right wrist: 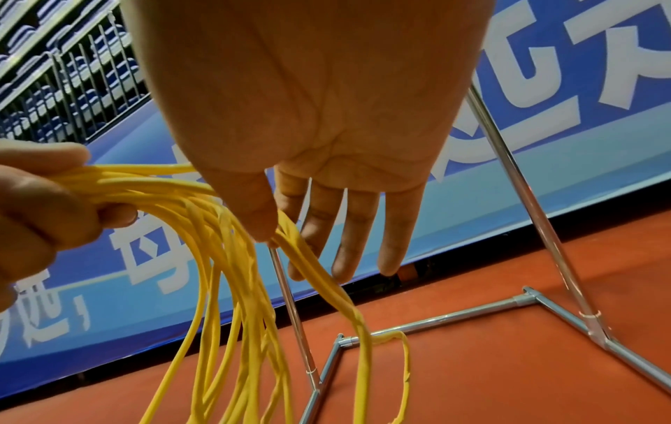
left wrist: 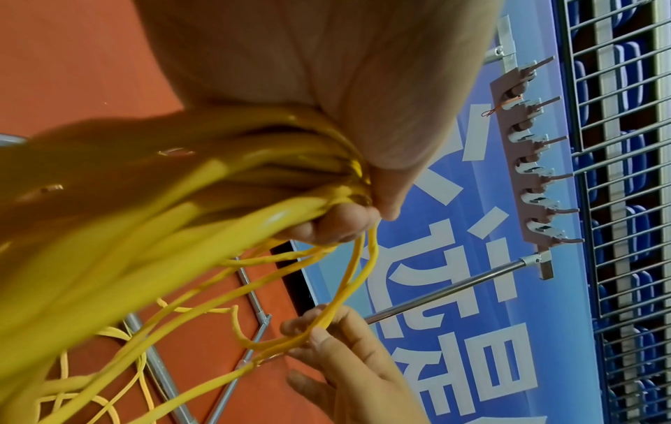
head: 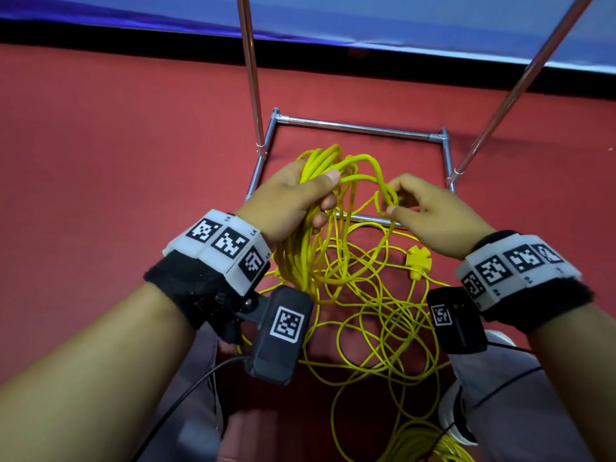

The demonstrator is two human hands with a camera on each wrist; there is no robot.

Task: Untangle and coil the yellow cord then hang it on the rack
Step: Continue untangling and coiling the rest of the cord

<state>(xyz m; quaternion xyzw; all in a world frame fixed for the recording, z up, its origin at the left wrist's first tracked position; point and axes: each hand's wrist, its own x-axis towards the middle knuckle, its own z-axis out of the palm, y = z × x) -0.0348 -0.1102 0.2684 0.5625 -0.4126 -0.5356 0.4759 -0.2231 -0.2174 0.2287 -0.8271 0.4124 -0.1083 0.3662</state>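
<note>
I am gripping a bundle of gathered loops of the yellow cord (head: 318,168) in my left hand (head: 290,195), fingers and thumb curling round it near the middle of the head view. My right hand (head: 430,211), at about three o'clock from the left, is pinching a single loop between thumb and forefinger; in the right wrist view the other fingers (right wrist: 357,229) are hanging straight and loose. The rest of the cord is trailing down toward six o'clock, sprawling in tangled loops on the red floor (head: 100,161), with a yellow plug (head: 417,260) lying among them below my right wrist. The rack (head: 360,128) is standing just beyond my hands at twelve o'clock, its chrome base frame resting on the floor. In the left wrist view, its row of hooks (left wrist: 533,169) is showing against a blue banner (left wrist: 454,315).
</note>
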